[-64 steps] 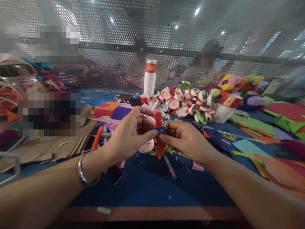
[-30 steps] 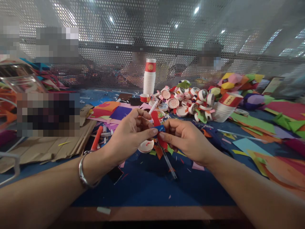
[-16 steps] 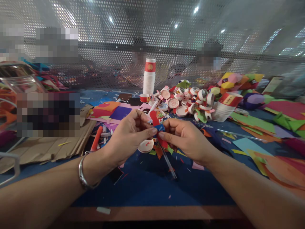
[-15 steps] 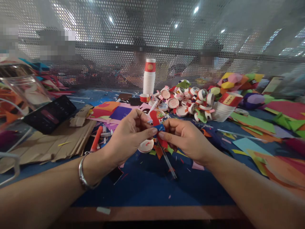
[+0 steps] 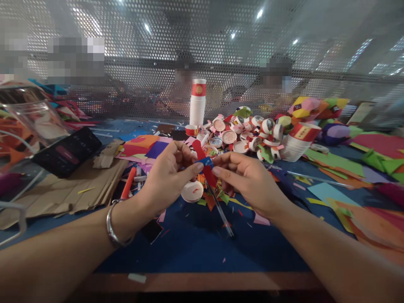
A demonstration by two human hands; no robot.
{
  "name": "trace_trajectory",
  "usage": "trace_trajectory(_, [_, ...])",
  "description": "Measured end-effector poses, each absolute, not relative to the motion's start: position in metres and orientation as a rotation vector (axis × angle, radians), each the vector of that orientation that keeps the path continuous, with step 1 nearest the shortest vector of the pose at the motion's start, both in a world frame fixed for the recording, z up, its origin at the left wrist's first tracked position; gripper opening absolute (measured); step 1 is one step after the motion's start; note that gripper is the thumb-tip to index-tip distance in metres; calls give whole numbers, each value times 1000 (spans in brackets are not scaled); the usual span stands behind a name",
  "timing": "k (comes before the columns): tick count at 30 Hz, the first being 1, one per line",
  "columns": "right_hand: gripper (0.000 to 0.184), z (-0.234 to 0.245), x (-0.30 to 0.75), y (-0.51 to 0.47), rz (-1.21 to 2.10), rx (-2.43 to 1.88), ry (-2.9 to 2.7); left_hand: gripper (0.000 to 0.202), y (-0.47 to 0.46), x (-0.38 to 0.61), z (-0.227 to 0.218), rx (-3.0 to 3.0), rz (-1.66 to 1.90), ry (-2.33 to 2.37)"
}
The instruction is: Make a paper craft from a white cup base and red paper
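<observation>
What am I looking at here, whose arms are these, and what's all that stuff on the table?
There is only one view. It comes from a camera worn on a person's head, looking forward and down, so the two bare arms reaching in from the bottom are that person's own. The left hand, with a silver bracelet on its wrist, and the right hand pinch a small red paper strip between them. A blue paper piece lies across the strip. Below is a blue table cover littered with coloured paper scraps. Further back stand a tall stack of white paper cups with a red band and a heap of cut-off round cup bottoms. On the left, a black phone lies by brown cardboard. Other people sit behind the perforated metal screen.
</observation>
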State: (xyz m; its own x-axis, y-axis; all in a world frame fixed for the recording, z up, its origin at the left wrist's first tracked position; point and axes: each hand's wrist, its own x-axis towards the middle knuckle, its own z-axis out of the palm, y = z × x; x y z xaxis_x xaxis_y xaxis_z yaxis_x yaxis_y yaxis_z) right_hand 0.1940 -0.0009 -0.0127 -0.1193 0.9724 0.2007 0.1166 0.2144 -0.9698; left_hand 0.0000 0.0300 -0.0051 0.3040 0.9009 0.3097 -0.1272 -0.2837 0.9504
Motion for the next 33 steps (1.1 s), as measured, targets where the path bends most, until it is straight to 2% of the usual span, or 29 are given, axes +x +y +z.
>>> trace_trajectory(9, [20, -10, 196, -3, 930, -1175, -1370, 24, 34, 0, 0, 1324, 1222, 818])
trace_trajectory(15, [18, -9, 198, -2, 862, -1139, -1277, 17, 41, -3, -1, 1338, 1142, 826])
trace_trajectory(26, [23, -12, 197, 1, 1009, -1148, -1285, 13, 38, -5, -3, 1415, 1027, 654])
trace_trajectory(33, [23, -13, 195, 1, 1408, -987, -1176, 13, 37, -6, -2, 1470, 990, 628])
